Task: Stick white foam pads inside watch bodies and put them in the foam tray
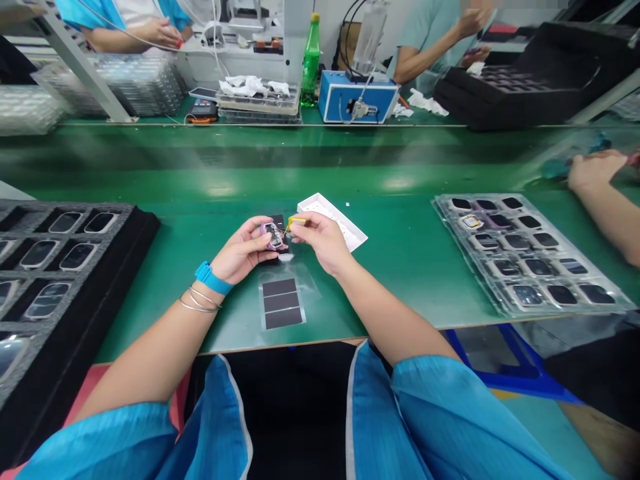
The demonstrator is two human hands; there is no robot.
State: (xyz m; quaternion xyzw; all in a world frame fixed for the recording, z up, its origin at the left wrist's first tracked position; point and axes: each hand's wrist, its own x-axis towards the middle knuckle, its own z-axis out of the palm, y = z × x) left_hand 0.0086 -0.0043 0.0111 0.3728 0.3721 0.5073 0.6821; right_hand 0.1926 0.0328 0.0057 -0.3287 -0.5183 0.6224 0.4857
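My left hand [243,250] is closed around a small pink watch-like case [273,235], held just above the green table. My right hand [320,239] pinches a thin yellow-handled tool [295,221], its tip touching the case. Both hands meet at the table's middle. A clear sheet with three dark rectangular pads [283,303] lies right below my hands. A small white tray [333,220] sits just behind my right hand.
A black foam tray [125,247] with several glossy cases fills the left. A clear plastic tray [525,263] of similar parts lies at the right, with another person's hand [595,170] beyond it. Across the green belt [320,167] are other workers, a blue box [355,97] and a green bottle [311,60].
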